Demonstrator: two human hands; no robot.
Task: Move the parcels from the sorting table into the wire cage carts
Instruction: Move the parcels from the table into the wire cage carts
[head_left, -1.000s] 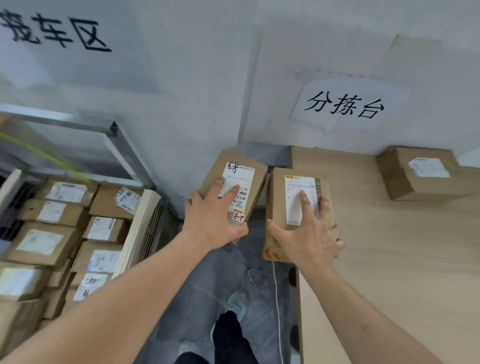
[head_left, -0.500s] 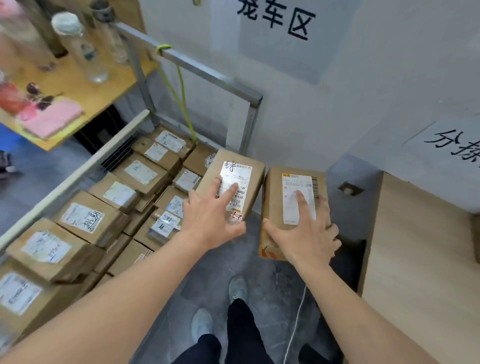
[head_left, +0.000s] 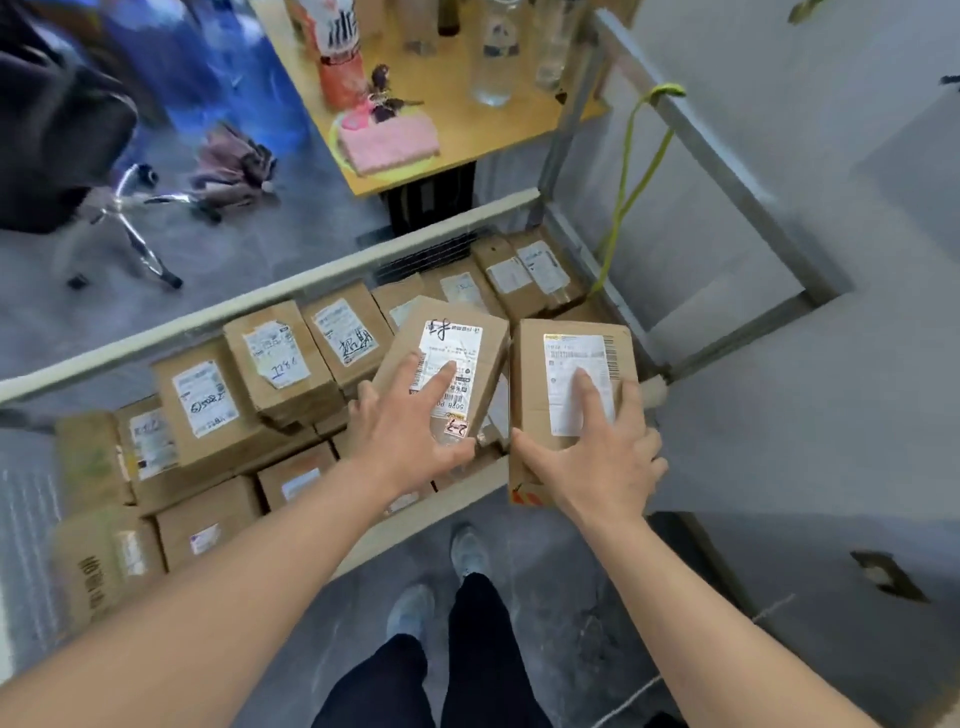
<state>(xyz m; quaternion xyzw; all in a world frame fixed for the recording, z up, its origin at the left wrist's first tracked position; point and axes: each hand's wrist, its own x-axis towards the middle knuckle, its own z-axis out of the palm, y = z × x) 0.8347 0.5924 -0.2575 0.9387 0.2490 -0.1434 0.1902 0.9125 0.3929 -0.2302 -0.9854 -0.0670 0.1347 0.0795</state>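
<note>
My left hand (head_left: 410, 431) grips a brown cardboard parcel (head_left: 478, 332) with a white label, thumb and fingers wrapped round its near end. My right hand (head_left: 597, 457) grips a second brown parcel (head_left: 530, 374) the same way, forefinger lying on its label. Both parcels hang side by side over the right part of the wire cage cart (head_left: 291, 291). Several labelled cardboard parcels (head_left: 275, 358) fill the cart below them. The sorting table is out of view.
A wooden desk (head_left: 498, 130) with bottles and a pink item stands behind the cart. An office chair (head_left: 62, 156) sits at the far left. A metal frame (head_left: 727, 171) with a green cord runs along the white wall at right. My feet stand on the grey floor.
The view has swung left from the sorting table to the cart. Both hands have carried their parcels across the gap, so they now hang over the cart's stacked parcels.
</note>
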